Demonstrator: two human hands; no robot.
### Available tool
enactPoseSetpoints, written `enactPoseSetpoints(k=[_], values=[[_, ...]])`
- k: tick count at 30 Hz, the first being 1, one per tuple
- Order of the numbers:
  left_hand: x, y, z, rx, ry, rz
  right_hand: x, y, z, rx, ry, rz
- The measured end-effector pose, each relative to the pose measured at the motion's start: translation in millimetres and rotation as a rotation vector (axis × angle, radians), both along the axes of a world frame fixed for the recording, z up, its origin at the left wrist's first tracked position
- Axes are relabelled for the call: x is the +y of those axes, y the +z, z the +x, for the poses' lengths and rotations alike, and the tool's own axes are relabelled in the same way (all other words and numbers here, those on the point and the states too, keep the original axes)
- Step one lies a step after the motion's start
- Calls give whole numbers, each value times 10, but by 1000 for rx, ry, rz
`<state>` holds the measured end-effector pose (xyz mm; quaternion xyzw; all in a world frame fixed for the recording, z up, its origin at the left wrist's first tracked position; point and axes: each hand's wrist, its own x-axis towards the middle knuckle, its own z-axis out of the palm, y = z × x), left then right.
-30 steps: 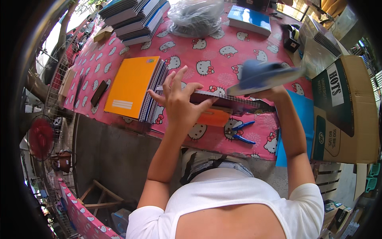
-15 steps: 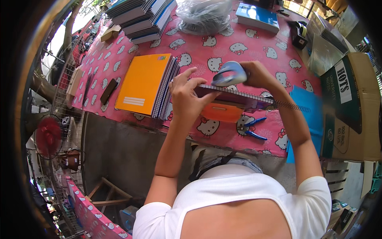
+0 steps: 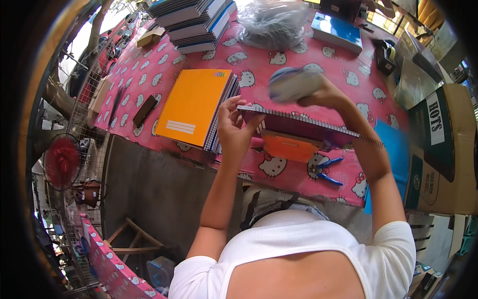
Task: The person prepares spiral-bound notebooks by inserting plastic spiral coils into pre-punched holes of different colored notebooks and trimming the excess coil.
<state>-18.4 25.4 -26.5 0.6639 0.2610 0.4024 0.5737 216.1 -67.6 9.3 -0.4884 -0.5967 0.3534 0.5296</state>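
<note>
My left hand (image 3: 235, 122) pinches the near-left end of a purple notebook (image 3: 303, 124) standing on its long edge, its punched edge up, thumb on the near side. A wire coil (image 3: 372, 141) runs along the holes and sticks out at the right end. My right hand (image 3: 318, 94) is closed on a blue-grey slipper-like thing (image 3: 293, 84), smeared by motion, held just above and behind the punched edge. Before the notebook lies an orange flat piece (image 3: 291, 147). Blue-handled pliers (image 3: 326, 168) lie open on the table beside it.
Yellow-covered spiral notebooks (image 3: 191, 104) are stacked at left, near a dark phone (image 3: 145, 110). Farther back stand a tall notebook stack (image 3: 199, 30), a clear plastic bag (image 3: 271, 25) and a blue-topped stack (image 3: 338, 32). Blue sheets (image 3: 391, 154) and a cardboard box (image 3: 443, 159) are at right.
The slipper-like thing has lifted off the notebook's punched edge, up and away. Less of the coil sticks out at the right end. My left hand still grips the notebook.
</note>
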Motion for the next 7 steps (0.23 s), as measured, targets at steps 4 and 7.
enactPoseSetpoints(k=[4, 7], values=[[7, -77, -39, -237, 66, -86, 202, -25, -28, -765, -278, -294], [89, -120, -103, -214, 57, -118, 211, 237, -137, -546, -125, -183]])
